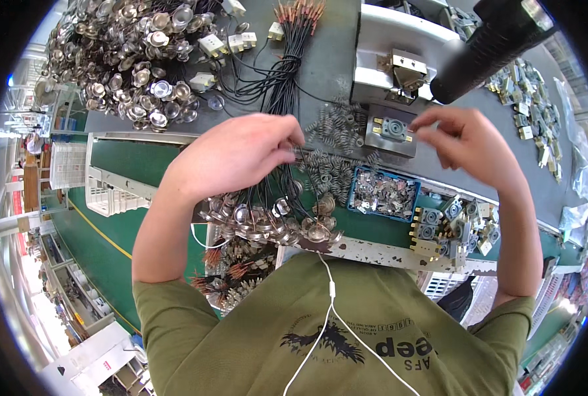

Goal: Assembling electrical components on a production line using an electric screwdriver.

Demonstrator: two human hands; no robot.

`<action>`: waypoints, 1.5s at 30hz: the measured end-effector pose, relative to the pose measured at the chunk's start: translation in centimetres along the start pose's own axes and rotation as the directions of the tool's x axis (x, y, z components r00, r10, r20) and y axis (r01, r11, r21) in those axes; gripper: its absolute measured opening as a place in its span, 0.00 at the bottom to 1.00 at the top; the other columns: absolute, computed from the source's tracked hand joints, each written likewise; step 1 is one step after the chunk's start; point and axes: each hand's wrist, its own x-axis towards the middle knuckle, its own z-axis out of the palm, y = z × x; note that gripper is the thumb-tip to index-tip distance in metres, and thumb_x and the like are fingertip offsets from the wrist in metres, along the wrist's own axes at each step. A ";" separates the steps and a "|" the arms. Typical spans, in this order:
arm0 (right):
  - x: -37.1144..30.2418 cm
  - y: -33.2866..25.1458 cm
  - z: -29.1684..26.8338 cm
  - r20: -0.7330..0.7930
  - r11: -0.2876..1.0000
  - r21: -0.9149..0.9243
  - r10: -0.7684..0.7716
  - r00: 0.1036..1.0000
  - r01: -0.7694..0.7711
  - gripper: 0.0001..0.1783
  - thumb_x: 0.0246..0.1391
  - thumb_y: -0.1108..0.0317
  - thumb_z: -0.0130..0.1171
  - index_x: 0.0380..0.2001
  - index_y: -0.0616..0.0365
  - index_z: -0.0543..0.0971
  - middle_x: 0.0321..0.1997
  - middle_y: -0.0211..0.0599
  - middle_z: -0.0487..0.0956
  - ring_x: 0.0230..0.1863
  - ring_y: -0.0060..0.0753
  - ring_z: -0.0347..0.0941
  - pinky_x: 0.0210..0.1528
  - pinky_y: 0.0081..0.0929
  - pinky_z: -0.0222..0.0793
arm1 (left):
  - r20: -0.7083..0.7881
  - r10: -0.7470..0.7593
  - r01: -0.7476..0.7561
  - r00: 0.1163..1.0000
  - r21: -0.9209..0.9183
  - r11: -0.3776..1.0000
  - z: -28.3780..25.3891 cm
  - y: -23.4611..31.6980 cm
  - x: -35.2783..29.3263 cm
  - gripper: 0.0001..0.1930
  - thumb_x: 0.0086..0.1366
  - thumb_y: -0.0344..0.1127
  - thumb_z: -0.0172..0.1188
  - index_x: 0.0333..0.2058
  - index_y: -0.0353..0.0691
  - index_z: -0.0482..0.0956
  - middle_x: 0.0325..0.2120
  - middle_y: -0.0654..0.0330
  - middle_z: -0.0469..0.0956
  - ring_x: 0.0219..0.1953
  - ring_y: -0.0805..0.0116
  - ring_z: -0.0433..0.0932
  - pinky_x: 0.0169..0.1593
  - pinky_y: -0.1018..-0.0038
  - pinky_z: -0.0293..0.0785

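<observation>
My left hand (pixel 241 153) hovers over a bundle of thin black cables (pixel 286 82), its thumb and index finger curved with a gap between the tips. Round metal cups (pixel 261 221) hang at the near ends of the cables. My right hand (pixel 468 142) is beside a metal fixture block (pixel 402 146). Its thumb and index finger come together in a pinch; whatever lies between them is too small to make out. On the block sits a grey square part with a round centre (pixel 393 128) and brass-coloured tabs. A press head (pixel 408 69) stands just behind it.
Loose coil springs (pixel 330 132) lie between my hands. A blue tray (pixel 384 193) holds small metal pieces, with several switch-like parts (pixel 449 228) to its right. Metal cups (pixel 135 66) are heaped at the far left. A black cylinder (pixel 492 53) juts in at the upper right.
</observation>
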 end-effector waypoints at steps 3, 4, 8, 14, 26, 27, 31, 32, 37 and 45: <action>-1.9 1.0 2.8 -0.037 0.468 -0.792 -0.678 0.734 0.392 0.10 0.57 0.70 0.68 0.43 0.52 0.87 0.21 0.35 0.74 0.20 0.40 0.69 0.26 0.28 0.68 | -0.229 0.171 -0.166 0.958 0.042 0.985 -0.3 0.0 0.7 0.07 0.67 0.30 0.63 0.42 0.37 0.81 0.36 0.54 0.80 0.40 0.54 0.81 0.45 0.62 0.77; -2.1 1.1 3.2 -0.032 0.467 -0.798 -0.664 0.747 0.381 0.10 0.57 0.70 0.68 0.43 0.52 0.87 0.21 0.35 0.74 0.20 0.40 0.69 0.26 0.28 0.68 | -0.354 0.286 -0.277 0.891 0.078 0.958 -0.3 0.0 1.5 0.07 0.66 0.26 0.63 0.42 0.36 0.81 0.34 0.55 0.79 0.37 0.57 0.81 0.42 0.65 0.77; -2.7 4.6 5.0 -0.230 0.754 -0.573 -0.524 0.820 0.321 0.14 0.56 0.77 0.69 0.47 0.56 0.85 0.26 0.32 0.76 0.25 0.26 0.73 0.31 0.23 0.71 | -0.419 0.433 -0.407 0.798 0.156 0.900 0.5 2.0 6.0 0.08 0.64 0.27 0.65 0.42 0.37 0.83 0.35 0.58 0.80 0.37 0.58 0.81 0.42 0.66 0.77; -3.7 6.9 7.7 -0.407 0.959 0.116 -0.191 0.893 0.258 0.20 0.60 0.79 0.67 0.54 0.64 0.76 0.44 0.36 0.82 0.44 0.19 0.78 0.51 0.22 0.77 | -0.323 0.516 -0.458 0.793 0.244 0.855 4.0 2.7 10.9 0.08 0.63 0.36 0.66 0.36 0.40 0.78 0.33 0.57 0.81 0.38 0.54 0.82 0.41 0.60 0.78; -4.2 7.9 8.2 -0.416 0.899 0.300 -0.178 0.892 0.320 0.22 0.63 0.79 0.64 0.58 0.63 0.72 0.52 0.38 0.81 0.46 0.17 0.76 0.53 0.21 0.75 | -0.276 0.453 -0.384 0.847 0.272 0.883 5.1 3.6 12.1 0.04 0.63 0.33 0.61 0.35 0.41 0.79 0.31 0.60 0.81 0.37 0.57 0.83 0.39 0.61 0.79; -4.2 8.0 8.3 -0.424 0.899 0.291 -0.185 0.887 0.326 0.22 0.63 0.79 0.64 0.58 0.63 0.71 0.53 0.39 0.81 0.46 0.18 0.76 0.53 0.21 0.75 | -0.274 0.454 -0.385 0.848 0.272 0.882 5.0 3.6 12.1 0.04 0.63 0.33 0.61 0.35 0.41 0.79 0.31 0.60 0.81 0.37 0.57 0.83 0.39 0.61 0.79; -4.1 7.9 8.4 -0.423 0.887 0.323 -0.176 0.889 0.330 0.22 0.62 0.80 0.65 0.57 0.62 0.71 0.53 0.39 0.81 0.47 0.19 0.77 0.54 0.22 0.75 | -0.223 0.458 -0.387 0.861 0.298 0.873 4.8 3.5 11.9 0.05 0.63 0.32 0.61 0.37 0.41 0.80 0.33 0.59 0.82 0.39 0.56 0.83 0.41 0.61 0.79; -4.2 7.9 8.4 -0.420 0.888 0.322 -0.177 0.890 0.329 0.22 0.62 0.80 0.65 0.57 0.62 0.71 0.53 0.39 0.81 0.47 0.19 0.77 0.54 0.22 0.75 | -0.202 0.462 -0.391 0.864 0.308 0.867 4.6 3.6 11.8 0.06 0.63 0.33 0.61 0.38 0.41 0.80 0.34 0.59 0.81 0.39 0.56 0.83 0.41 0.61 0.80; -4.0 7.7 8.1 -0.506 0.886 0.252 -0.223 0.833 0.390 0.21 0.61 0.78 0.67 0.55 0.65 0.74 0.52 0.38 0.82 0.47 0.20 0.79 0.53 0.21 0.76 | -0.282 0.476 -0.433 0.833 0.203 0.878 3.6 4.7 10.1 0.10 0.63 0.35 0.66 0.43 0.42 0.82 0.36 0.59 0.81 0.38 0.57 0.82 0.41 0.64 0.79; -1.9 5.8 7.0 -0.509 0.910 0.119 -0.287 0.811 0.397 0.19 0.65 0.76 0.62 0.58 0.66 0.75 0.54 0.43 0.82 0.49 0.25 0.80 0.56 0.24 0.77 | -0.237 0.491 -0.485 0.838 0.086 0.870 2.4 3.0 8.1 0.09 0.65 0.36 0.64 0.39 0.39 0.84 0.30 0.54 0.81 0.35 0.52 0.82 0.41 0.60 0.78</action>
